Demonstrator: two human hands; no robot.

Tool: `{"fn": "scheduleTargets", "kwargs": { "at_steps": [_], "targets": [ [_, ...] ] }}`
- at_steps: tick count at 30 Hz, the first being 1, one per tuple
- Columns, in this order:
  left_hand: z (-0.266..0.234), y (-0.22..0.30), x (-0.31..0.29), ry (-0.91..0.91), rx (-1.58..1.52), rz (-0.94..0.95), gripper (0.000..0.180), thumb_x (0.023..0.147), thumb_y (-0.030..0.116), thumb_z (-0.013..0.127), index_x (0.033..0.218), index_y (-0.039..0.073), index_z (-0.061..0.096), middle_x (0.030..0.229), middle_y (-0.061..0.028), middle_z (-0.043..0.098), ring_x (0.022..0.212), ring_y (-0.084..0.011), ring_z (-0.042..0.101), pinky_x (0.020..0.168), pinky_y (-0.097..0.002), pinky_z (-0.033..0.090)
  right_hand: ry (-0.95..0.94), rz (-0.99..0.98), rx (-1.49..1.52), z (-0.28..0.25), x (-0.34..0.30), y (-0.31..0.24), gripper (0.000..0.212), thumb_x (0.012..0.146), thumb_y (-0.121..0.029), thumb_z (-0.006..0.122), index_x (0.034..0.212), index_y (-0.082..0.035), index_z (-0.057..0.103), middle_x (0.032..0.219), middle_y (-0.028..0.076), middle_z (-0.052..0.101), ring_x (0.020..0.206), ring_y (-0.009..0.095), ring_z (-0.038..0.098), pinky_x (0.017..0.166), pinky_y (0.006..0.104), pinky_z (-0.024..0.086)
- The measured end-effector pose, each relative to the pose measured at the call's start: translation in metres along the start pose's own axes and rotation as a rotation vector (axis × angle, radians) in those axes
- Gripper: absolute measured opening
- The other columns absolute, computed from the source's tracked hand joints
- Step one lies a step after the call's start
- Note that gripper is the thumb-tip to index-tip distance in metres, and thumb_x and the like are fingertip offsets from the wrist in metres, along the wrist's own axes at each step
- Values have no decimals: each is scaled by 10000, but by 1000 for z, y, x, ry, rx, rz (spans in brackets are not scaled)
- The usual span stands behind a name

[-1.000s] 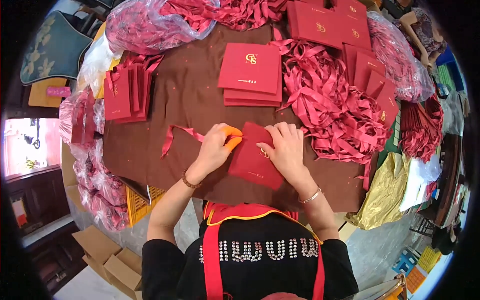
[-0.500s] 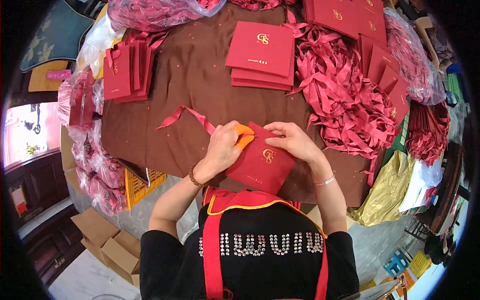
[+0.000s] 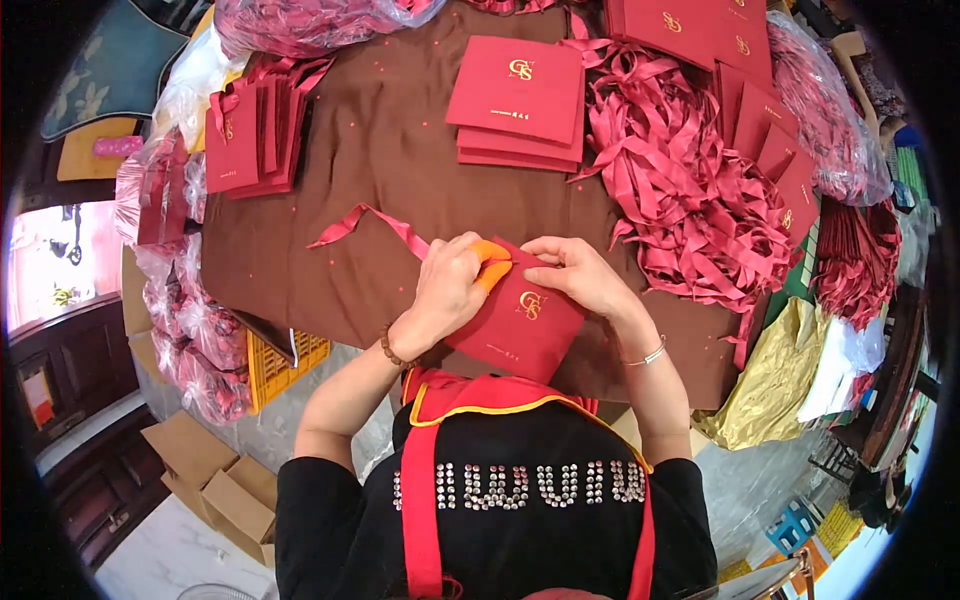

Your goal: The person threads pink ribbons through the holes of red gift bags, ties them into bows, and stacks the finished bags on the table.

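Note:
A flat square red gift bag (image 3: 515, 335) with gold print lies tilted at the near edge of the table, close to my apron. My left hand (image 3: 450, 285), with orange covers on the thumb and forefinger, pinches at the bag's upper left edge. From that hand a loose red ribbon (image 3: 342, 228) trails left over the brown cloth. The fingers of my right hand (image 3: 585, 282) are closed on the bag's upper right edge, thumb on its face. Whether the ribbon passes through the bag is hidden by my left fingers.
Beyond my hands lies a stack of red bags (image 3: 515, 90). To the right spreads a heap of red ribbons (image 3: 690, 200), with more bags behind it. Ribboned bags (image 3: 250, 135) stand at the left. Brown cloth (image 3: 370, 120) covers the table; a cardboard box (image 3: 225, 480) sits lower left.
Both hands stay at the bag's upper edge, with only slight finger movement. The whole scene has shifted a little up and left in the picture.

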State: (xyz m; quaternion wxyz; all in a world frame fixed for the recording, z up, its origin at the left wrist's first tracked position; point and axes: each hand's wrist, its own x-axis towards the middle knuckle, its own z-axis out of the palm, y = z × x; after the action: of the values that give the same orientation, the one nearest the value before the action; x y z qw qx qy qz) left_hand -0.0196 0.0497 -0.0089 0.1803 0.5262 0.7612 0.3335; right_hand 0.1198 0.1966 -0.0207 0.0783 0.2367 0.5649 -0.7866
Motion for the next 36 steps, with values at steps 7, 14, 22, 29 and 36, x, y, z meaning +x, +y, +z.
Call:
{"fn": "scheduleTargets", "kwargs": {
  "at_steps": [7,14,22,29,36],
  "targets": [
    [0,5,0,15,136,59,71,750,68,649,807,29,636,755,-115,581,699,-292,557,632,-362,398,-3,5,-18,2,-2,-1,290,853,-41,560,1132,37,540,1033,75,619,919,104,576,817,235,467],
    [5,2,-3,27,113,28,69,736,50,645,790,12,626,752,-148,582,711,-330,569,638,-408,446,25,-43,-39,5,-3,2,280,851,-45,564,1121,30,555,1027,57,611,943,98,558,830,238,457],
    [4,15,0,2,311,162,94,704,79,647,751,11,603,749,-139,552,720,-311,550,647,-408,425,62,-109,-246,9,-2,3,288,841,-51,574,1112,45,559,1017,94,637,916,127,589,823,264,467],
    [-11,19,-5,-23,392,270,87,692,97,618,763,50,603,761,-76,522,731,-234,536,699,-355,375,107,-183,-551,18,-9,-6,313,818,-133,589,1097,8,574,1033,202,631,1000,309,613,835,369,482],
    [-22,24,-7,-11,317,257,122,739,170,628,834,96,640,805,-53,575,800,-234,553,737,-365,365,43,-98,-451,28,-20,-16,279,824,-111,591,1083,-12,560,983,175,650,940,294,634,791,345,484]
  ]
}}
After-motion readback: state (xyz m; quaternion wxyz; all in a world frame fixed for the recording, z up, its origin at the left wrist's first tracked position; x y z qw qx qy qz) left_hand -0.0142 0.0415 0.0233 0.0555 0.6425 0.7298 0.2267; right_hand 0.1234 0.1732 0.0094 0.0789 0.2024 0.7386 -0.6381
